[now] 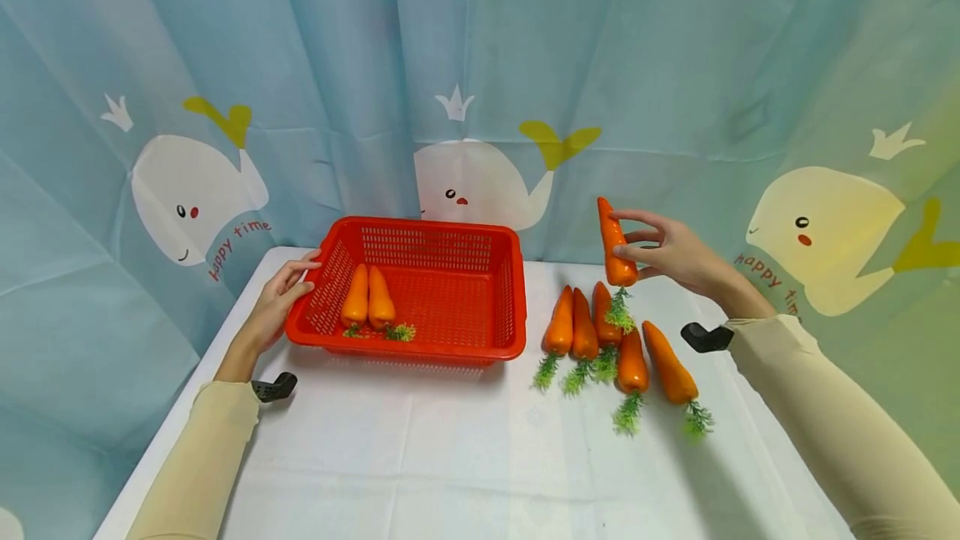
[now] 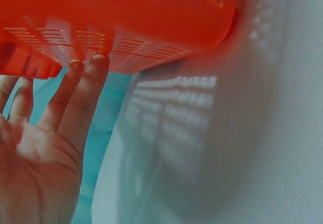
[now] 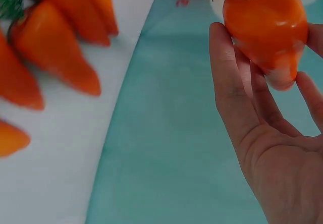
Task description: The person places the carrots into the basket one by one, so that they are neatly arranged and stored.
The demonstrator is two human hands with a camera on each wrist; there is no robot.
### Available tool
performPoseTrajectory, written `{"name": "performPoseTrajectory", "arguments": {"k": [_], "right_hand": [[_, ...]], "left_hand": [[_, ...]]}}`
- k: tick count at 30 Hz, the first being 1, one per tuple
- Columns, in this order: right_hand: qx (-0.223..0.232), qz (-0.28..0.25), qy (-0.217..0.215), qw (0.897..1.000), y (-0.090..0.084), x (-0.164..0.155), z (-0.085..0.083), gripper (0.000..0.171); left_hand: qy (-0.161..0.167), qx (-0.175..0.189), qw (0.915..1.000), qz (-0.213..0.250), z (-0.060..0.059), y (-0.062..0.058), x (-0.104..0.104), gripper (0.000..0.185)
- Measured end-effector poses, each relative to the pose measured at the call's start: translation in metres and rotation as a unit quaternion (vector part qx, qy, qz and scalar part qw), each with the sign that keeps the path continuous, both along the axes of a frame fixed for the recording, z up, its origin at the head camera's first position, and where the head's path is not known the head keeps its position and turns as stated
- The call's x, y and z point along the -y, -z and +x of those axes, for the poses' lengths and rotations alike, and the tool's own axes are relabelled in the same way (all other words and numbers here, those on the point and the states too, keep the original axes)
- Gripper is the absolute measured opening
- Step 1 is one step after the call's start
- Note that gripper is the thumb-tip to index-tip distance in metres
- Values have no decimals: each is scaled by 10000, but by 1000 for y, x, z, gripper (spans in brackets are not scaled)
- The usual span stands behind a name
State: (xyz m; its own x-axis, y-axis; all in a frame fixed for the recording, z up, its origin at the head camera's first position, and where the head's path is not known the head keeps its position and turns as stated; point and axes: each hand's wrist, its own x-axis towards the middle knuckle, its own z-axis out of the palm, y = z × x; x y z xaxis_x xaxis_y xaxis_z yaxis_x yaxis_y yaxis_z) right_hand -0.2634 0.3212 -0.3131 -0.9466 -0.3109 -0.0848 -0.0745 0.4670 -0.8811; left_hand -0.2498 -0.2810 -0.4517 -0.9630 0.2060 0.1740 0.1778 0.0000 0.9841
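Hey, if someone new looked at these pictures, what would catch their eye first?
Probably the bright red basket on the left half of the white table, with two carrots at its left end. Next, the carrot that the right hand holds up near five more lying on the table. Behind, crowned whales on the pale blue curtain.

Left of centre we see a red basket [image 1: 420, 348]; at right, orange carrots [image 1: 558, 327] with green tops [image 1: 627, 415]; above, white whales [image 1: 480, 177] patterning blue curtain [image 1: 360, 23].
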Motion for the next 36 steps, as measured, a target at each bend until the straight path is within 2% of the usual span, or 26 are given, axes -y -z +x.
{"name": "performPoseTrajectory", "arguments": {"k": [6, 12, 15, 19, 23, 32, 36], "right_hand": [[-1, 30, -294, 9996, -9, 34, -13, 63], [-40, 21, -517, 9987, -13, 75, -28, 63], [-25, -37, -721, 9974, -11, 96, -33, 63], [50, -126, -1008, 9948, -8, 125, -38, 63], [143, -303, -1205, 9922, 2, 153, -44, 61], [104, -376, -1675, 9851, 29, 206, -53, 61], [269, -473, -1755, 9830, 38, 223, -56, 62]], "left_hand": [[-49, -51, 10000, 24, -7, 12, 5, 37], [-38, -95, 9999, 36, -8, 16, 6, 38], [-31, -80, 10000, 6, -8, 13, 6, 38], [-26, -29, 10000, -79, 0, 0, 0, 39], [-26, -8, 9999, -110, 4, -7, -2, 39], [7, -27, 10000, -29, 3, -5, -2, 38], [33, -21, 10000, 47, 1, -4, -1, 38]]}}
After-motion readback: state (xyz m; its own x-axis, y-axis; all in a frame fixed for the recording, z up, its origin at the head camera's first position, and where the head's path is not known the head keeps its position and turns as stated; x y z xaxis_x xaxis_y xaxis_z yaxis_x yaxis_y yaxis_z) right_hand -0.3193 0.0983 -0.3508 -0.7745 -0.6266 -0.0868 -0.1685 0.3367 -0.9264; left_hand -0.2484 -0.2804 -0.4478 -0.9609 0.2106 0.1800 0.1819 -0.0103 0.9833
